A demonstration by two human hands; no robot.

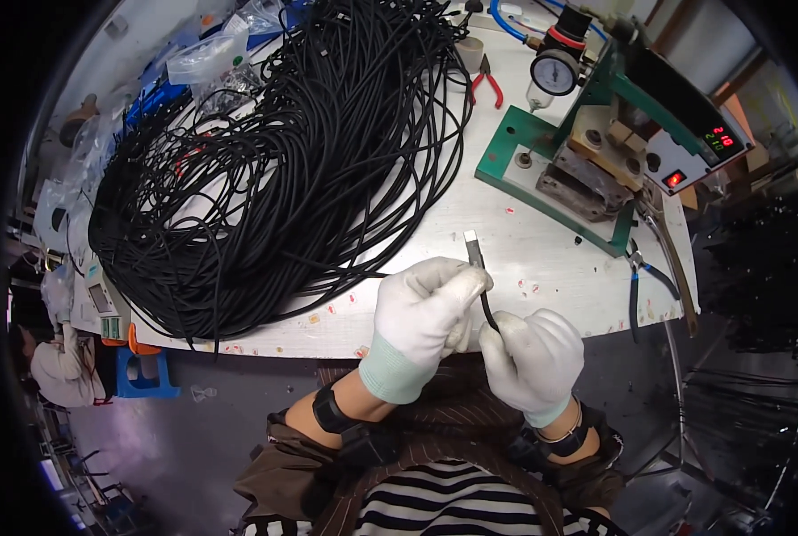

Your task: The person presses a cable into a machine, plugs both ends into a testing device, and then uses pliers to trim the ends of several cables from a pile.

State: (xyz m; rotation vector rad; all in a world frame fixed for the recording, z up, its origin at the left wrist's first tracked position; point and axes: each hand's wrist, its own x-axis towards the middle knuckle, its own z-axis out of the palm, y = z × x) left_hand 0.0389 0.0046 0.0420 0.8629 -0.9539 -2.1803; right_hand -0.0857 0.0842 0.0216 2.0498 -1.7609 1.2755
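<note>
Both my hands wear white gloves and hold one thin black cable [486, 304] at the near edge of the white table [551, 259]. My left hand [421, 313] pinches the cable just below its metal connector tip [471, 239], which points up and away from me. My right hand [533, 353] grips the same cable lower down, close beside the left hand. A big tangled heap of black cables [283, 152] covers the table's left and middle.
A green-based press machine [587, 152] with a pressure gauge [554, 71] and a red-digit display stands at the right. Red-handled pliers [487, 82] lie behind the heap; blue-handled pliers [638, 277] lie at the right edge. Plastic bags [207, 55] sit far left.
</note>
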